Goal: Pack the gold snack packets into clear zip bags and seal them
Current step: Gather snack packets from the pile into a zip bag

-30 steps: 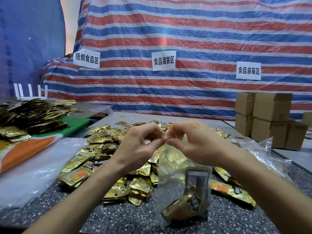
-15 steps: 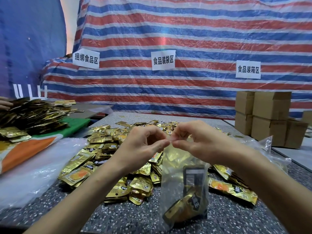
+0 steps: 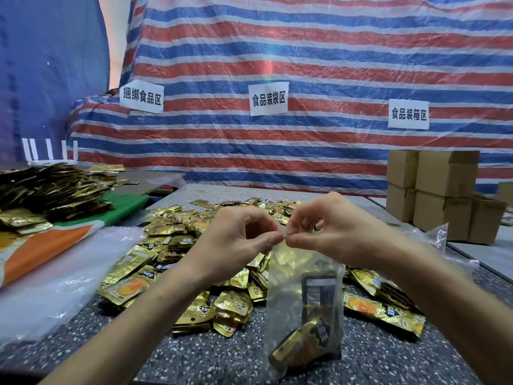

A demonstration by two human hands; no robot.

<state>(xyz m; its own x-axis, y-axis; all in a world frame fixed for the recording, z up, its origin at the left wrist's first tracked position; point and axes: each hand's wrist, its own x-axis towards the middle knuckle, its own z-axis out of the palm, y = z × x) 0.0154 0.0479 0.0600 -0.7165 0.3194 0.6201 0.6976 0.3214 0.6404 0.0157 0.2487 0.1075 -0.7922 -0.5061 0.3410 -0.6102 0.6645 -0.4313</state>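
We see the left hand [image 3: 236,240] and the right hand [image 3: 333,232] both pinching the top edge of the clear zip bag [image 3: 286,301] (two gold packets [image 3: 302,345] inside), nearer than the loose pile [image 3: 172,237] on the table [image 3: 194,359].

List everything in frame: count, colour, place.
table: one, speckled grey, foreground
tarp: one, red-white-blue striped, backdrop
signs: three, white, on the tarp
clear zip bag: one, clear, held mid-frame
bagged packets: a few, gold, at the bag's bottom
loose packets: many, gold, heaped on the table
far pile: many packets, gold, left, on a green-orange cloth
plastic sheet: clear, front left
cardboard boxes: several, brown, stacked right
hands: two, left hand and right hand, pinching the bag's top edge
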